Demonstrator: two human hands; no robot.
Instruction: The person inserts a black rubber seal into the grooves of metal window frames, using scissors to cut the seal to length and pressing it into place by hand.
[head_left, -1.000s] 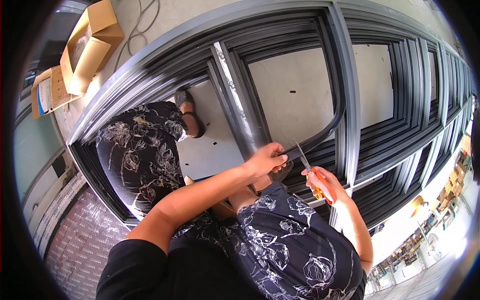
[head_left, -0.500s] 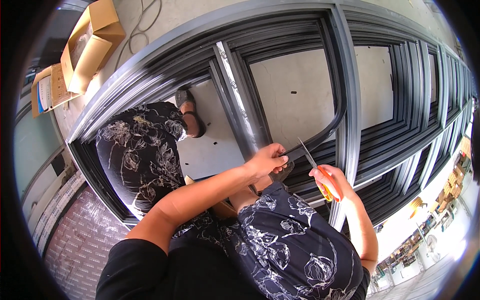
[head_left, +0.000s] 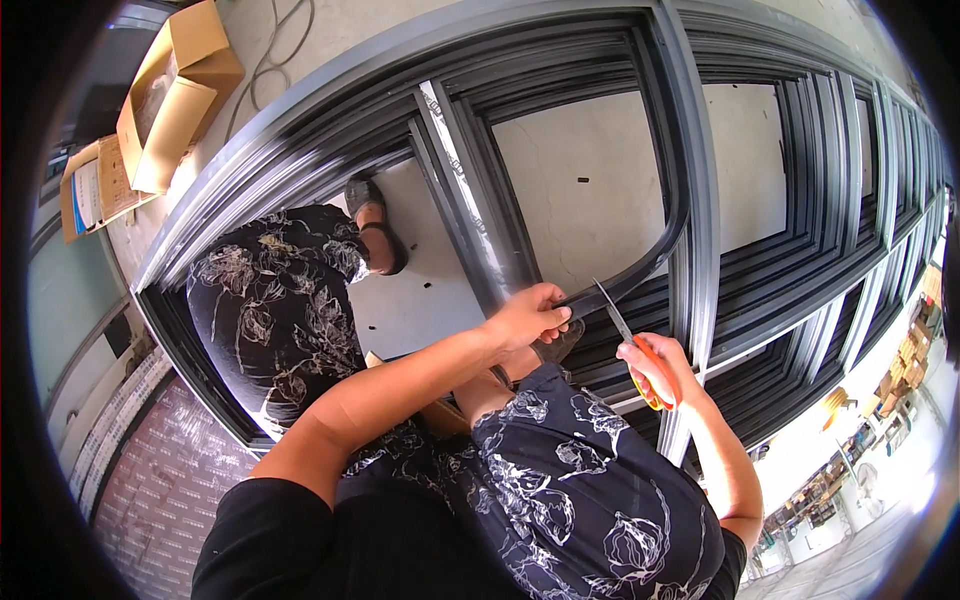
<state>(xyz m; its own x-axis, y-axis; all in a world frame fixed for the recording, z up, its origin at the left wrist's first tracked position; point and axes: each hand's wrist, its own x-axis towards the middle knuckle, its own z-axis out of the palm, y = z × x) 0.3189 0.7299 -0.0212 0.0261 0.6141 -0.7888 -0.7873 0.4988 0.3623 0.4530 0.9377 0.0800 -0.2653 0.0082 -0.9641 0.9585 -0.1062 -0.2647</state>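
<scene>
My left hand (head_left: 532, 314) is closed, pinching the end of a black flexible rubber strip (head_left: 652, 262) between thumb and fingers. From there the strip curves away to the right and up along the dark metal frame (head_left: 704, 190). My right hand (head_left: 664, 362) grips a pair of scissors (head_left: 618, 318) with orange and yellow handles. The blades point up and away from me, and one crosses in front of the strip close to my left fingertips. Whether the blades touch the strip, I cannot tell.
Stacked dark window frames surround my legs and stretch far right. Open cardboard boxes (head_left: 183, 105) stand at the far left beside a cable (head_left: 268, 68) on the floor. Plastic-wrapped printed material (head_left: 165, 480) lies at the near left. Shelves with goods line the right background.
Both hands stay nearly in place. The scissors have shifted slightly against the strip, and the whole view has moved a little.
</scene>
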